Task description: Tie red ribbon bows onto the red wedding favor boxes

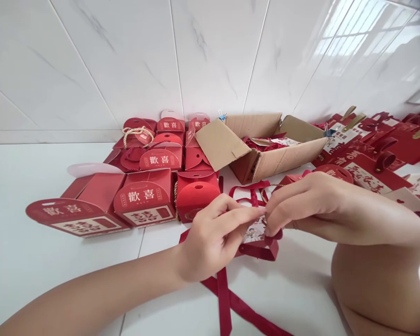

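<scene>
My left hand (217, 233) has its fingers closed together over a small red box with a printed white card (255, 231). From the right, my right hand (297, 205) pinches at the card's upper right corner, its fingertips meeting those of my left hand. What lies between the fingertips is too small to make out. A red strap (259, 251) loops at the box's near side. Dark red ribbon (224, 298) runs from under my left hand toward the bottom of the view.
Several red gift boxes (145, 196) stand at the left. Behind my hands is an open cardboard box (287, 156) with red items inside, near the tiled wall (213, 56). Red bags (371, 172) are piled at the right. A bare knee (378, 284) shows at lower right.
</scene>
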`<state>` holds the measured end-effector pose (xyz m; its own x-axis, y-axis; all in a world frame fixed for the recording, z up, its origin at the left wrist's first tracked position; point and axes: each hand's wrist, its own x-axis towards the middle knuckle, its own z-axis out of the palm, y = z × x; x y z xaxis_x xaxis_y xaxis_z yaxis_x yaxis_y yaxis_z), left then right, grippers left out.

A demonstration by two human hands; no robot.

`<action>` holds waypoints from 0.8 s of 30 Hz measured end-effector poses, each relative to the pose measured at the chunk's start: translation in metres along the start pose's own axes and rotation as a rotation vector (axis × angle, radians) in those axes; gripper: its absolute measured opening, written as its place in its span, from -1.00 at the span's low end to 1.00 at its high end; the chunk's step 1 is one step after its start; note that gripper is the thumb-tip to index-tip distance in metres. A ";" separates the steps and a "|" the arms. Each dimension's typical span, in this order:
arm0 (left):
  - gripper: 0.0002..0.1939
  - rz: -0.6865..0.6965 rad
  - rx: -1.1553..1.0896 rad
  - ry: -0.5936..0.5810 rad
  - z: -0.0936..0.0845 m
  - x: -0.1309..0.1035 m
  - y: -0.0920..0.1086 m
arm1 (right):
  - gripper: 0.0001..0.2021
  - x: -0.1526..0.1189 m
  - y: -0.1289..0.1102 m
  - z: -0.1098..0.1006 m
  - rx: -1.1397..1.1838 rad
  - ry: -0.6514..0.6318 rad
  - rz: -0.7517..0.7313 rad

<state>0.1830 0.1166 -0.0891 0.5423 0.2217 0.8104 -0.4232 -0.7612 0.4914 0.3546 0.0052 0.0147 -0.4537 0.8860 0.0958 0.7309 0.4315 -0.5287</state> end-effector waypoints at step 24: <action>-0.80 0.001 0.057 0.009 -0.001 -0.003 -0.004 | -0.83 0.009 0.012 0.002 -0.021 0.113 -0.061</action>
<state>0.1830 0.1199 -0.0932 0.5352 0.2267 0.8138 -0.3815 -0.7946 0.4722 0.3576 0.0180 0.0075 -0.4383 0.8709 0.2222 0.7146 0.4876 -0.5016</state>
